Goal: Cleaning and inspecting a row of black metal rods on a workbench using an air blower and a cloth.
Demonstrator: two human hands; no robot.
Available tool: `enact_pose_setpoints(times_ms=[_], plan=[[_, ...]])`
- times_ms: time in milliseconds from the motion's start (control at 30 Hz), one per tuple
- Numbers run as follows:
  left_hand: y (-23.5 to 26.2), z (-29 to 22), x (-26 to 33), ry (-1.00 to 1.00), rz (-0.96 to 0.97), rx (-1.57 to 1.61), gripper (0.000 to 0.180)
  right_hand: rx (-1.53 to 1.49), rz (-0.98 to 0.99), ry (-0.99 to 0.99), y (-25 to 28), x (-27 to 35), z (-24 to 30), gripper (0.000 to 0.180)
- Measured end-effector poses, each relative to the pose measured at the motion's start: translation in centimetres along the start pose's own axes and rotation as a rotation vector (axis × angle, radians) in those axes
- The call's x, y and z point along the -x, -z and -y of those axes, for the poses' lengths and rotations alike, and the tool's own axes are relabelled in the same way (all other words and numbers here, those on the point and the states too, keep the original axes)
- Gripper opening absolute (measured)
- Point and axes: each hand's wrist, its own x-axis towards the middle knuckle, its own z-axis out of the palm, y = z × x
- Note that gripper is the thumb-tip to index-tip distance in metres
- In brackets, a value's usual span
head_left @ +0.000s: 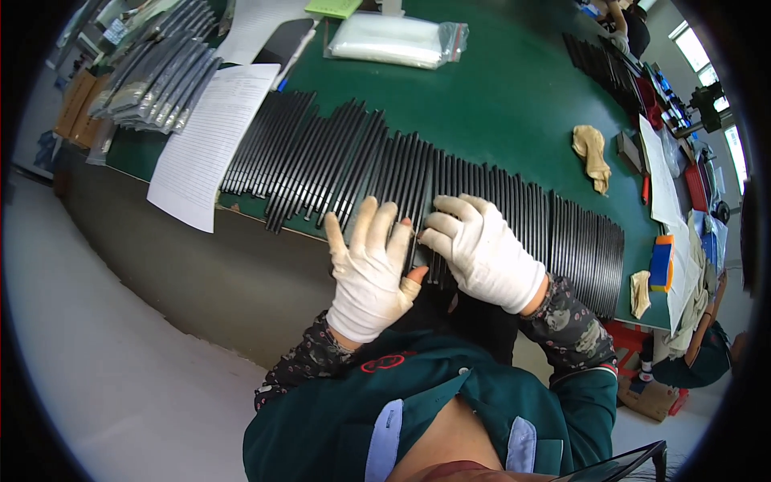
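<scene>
A long row of thin black rods [526, 210] lies side by side along the table's near edge. Their ends are uneven on the left and more even on the right. My left hand [371, 277], in a white glove with bare thumb and fingertip showing, rests on the rods near the middle, its fingers stretched and spread. Just right of it, my right hand [486, 255], also white-gloved, is bent over the near ends of the rods. Its fingers are curled together, their tips close to the left forefinger. Whatever sits under those fingers is hidden, as is the right thumb.
Printed sheets [210, 145] overlap the row's left end. Bagged dark parts [157, 84] are piled beyond them. A clear plastic bag pack [393, 40] lies on the green table [498, 96]. Rightward are a tan glove [592, 158], a blue-and-orange block [662, 263] and other people.
</scene>
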Motion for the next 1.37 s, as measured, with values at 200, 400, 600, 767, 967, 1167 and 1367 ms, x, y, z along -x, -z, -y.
enact_pose_setpoints(times_ms=[200,400,600,767,967,1167,1367], plan=[[-0.2,0.3,-0.4,0.046,0.044,-0.046,0.061,0.085,0.077,-0.018,0.1,-0.9,0.8,0.037],[0.1,2.1,-1.1,0.078,-0.004,-0.123,0.056,0.127,0.096,-0.002,-0.7,-2.6,0.9,0.039],[0.1,3.4,-2.0,0.110,-0.043,-0.152,0.054,0.139,0.083,-0.021,-1.6,-4.1,0.7,0.038],[0.2,4.1,-2.1,0.085,-0.032,-0.218,0.055,0.036,0.038,-0.048,-1.9,-3.9,0.4,0.034],[1.0,3.9,-1.5,0.004,-0.109,-0.167,0.051,-0.106,0.221,-0.010,1.1,0.5,1.9,0.066],[0.8,0.3,-3.6,-0.293,-0.089,0.186,0.062,0.056,-0.112,0.328,11.7,3.2,4.5,0.030],[-2.8,-0.2,-6.0,-0.328,-0.017,0.259,0.054,0.413,-0.336,-0.263,16.3,6.4,10.2,0.025]])
